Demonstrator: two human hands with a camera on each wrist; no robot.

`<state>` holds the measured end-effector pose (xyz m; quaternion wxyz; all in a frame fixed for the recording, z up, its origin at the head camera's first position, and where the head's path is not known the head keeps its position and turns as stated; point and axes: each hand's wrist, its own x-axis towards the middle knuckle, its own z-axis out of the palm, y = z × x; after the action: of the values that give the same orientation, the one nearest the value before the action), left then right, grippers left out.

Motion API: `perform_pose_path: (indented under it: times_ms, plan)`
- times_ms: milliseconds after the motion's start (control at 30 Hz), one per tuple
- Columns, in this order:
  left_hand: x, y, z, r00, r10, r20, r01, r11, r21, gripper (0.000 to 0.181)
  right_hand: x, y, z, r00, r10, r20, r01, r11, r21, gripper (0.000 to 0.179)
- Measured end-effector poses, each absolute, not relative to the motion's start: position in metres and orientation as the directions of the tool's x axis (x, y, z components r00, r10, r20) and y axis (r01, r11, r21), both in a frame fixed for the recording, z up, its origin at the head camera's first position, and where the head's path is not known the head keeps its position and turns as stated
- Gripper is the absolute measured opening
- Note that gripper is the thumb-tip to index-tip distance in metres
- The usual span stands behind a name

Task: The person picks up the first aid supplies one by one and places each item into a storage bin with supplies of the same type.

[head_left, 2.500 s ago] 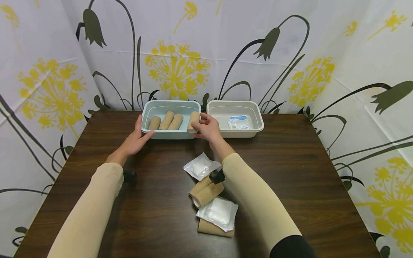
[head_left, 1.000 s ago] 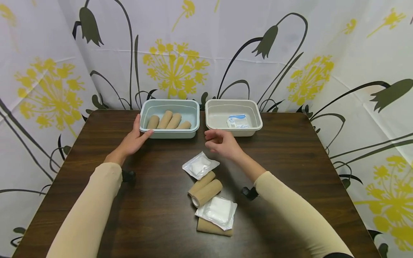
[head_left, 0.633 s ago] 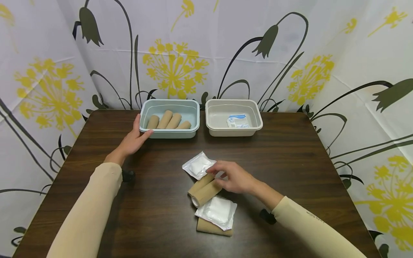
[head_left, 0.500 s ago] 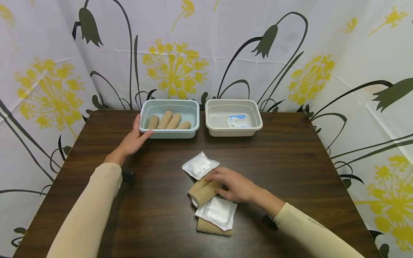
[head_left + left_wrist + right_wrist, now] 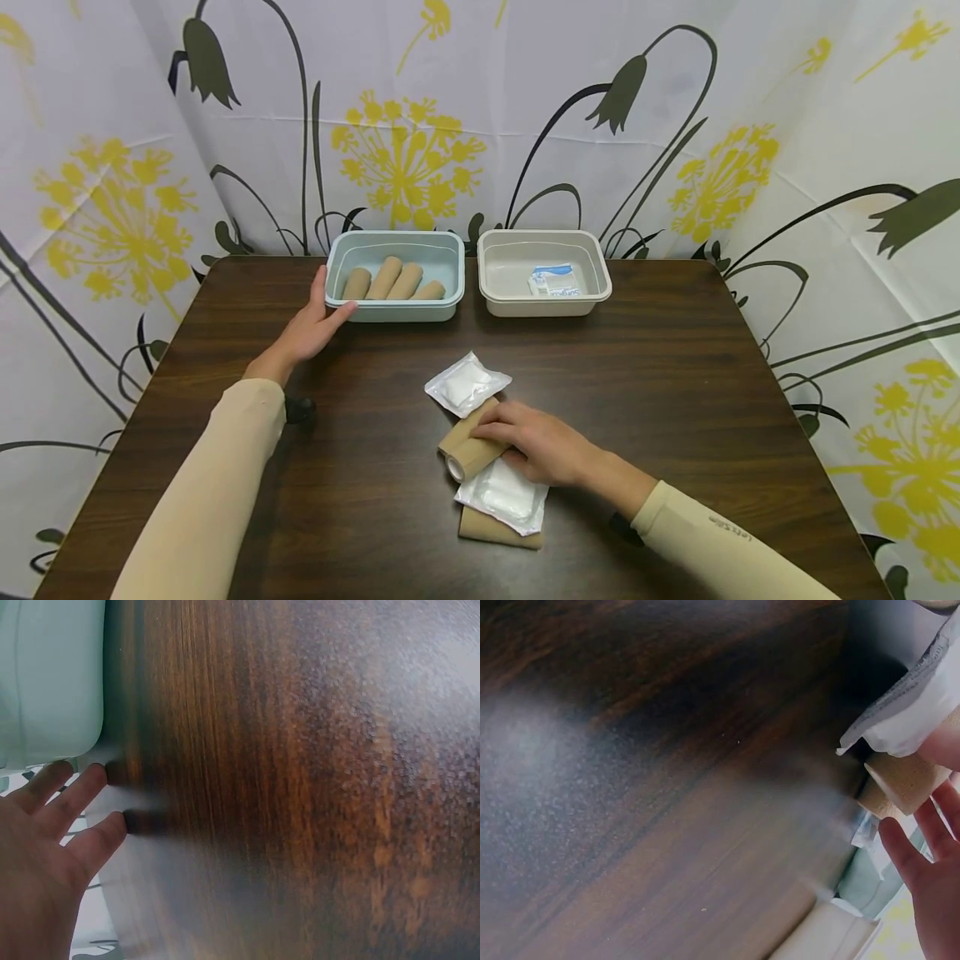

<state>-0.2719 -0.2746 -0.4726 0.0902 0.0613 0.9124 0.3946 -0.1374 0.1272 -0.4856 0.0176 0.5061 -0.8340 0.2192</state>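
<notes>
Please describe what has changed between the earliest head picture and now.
The right hand released a tan roll into the blue bin, came back nearer the camera and now grips another roll. The left hand, both bins and both plain white packets stayed put.

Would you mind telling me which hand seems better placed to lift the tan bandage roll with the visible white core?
Likely the right hand: it curls over that tan bandage roll, while the left hand rests against the light-blue bin, well away.
</notes>
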Motion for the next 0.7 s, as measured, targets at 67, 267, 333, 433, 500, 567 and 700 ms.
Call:
perform_pose_path:
  times_ms: [67, 267, 333, 433, 500, 567, 700]
  plan:
    - [-0.2722, -0.2748, -0.4729, -0.976, 0.181, -0.118, 0.038, 0.683, 0.73, 0.088, -0.137, 0.1268, -0.4862, -0.488, -0.835, 0.254, -0.854, 0.396, -0.339, 0.052]
    - [-0.2727, -0.2755, -0.474, -0.976, 0.179, -0.128, 0.03, 0.685, 0.728, 0.089, -0.1352, 0.1269, -0.4859, -0.491, -0.838, 0.236, -0.855, 0.412, -0.315, 0.052]
    - [-0.2727, -0.2755, -0.4743, -0.975, 0.179, -0.13, 0.028, 0.684, 0.729, 0.089, -0.1351, 0.1271, -0.4857, -0.49, -0.841, 0.23, -0.855, 0.412, -0.317, 0.052]
    - [-0.2724, -0.2754, -0.4746, -0.975, 0.179, -0.13, 0.028, 0.682, 0.731, 0.088, -0.1348, 0.1274, -0.4847, -0.49, -0.843, 0.223, -0.852, 0.409, -0.326, 0.05]
    - [-0.2723, -0.2752, -0.4745, -0.975, 0.18, -0.129, 0.028, 0.679, 0.733, 0.088, -0.1346, 0.1275, -0.484, -0.487, -0.845, 0.224, -0.853, 0.405, -0.328, 0.049]
    - [-0.2722, -0.2751, -0.4746, -0.975, 0.181, -0.126, 0.031, 0.678, 0.734, 0.088, -0.1342, 0.1279, -0.483, -0.485, -0.845, 0.226, -0.855, 0.402, -0.329, 0.049]
    - [-0.2722, -0.2752, -0.4746, -0.976, 0.177, -0.123, 0.031, 0.68, 0.732, 0.088, -0.1335, 0.128, -0.4826, -0.485, -0.844, 0.23, -0.853, 0.399, -0.336, 0.048]
